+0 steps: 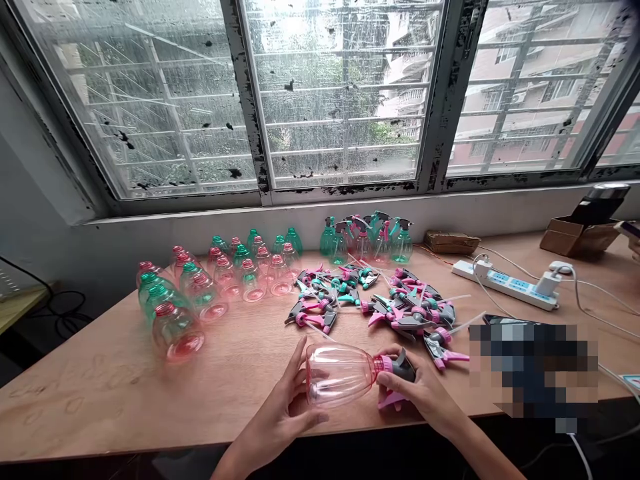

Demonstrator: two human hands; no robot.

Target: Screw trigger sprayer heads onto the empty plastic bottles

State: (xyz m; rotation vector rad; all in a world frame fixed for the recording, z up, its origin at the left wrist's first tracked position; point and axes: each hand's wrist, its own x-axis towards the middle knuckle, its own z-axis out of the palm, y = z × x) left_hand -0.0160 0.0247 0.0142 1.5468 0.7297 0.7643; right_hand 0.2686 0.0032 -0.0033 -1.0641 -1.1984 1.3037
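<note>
Bottle: the clear pink bottle (340, 377) lies on its side in the air at lower centre, base to the left, neck to the right, over the front of the table (105, 387).
Left hand: the left hand (285, 410) spreads around the base, half open, index at the upper edge and thumb at the lower, apparently to steady the bottle; how firmly it presses, I cannot tell.
Right hand: the right hand (425, 390) has thumb and fingers closed about the spray head (403, 367) at the pink collar, probably so the head stays in line with the neck.
Loose heads: a pile of loose heads (413, 307) fills the centre, just beyond the hands, likely for easy reach; their thin tubes stick out at odd angles.
Headless bottles: pink and green ones (177, 333) stand upright at left, bases down, grouped apart from the heads.
Sprayers: bottles with heads on (402, 243) stand against the wall below the window, perhaps to keep them separate.
Power strip: the strip (505, 283) lies at right, plugs in it, cables trailing.
</note>
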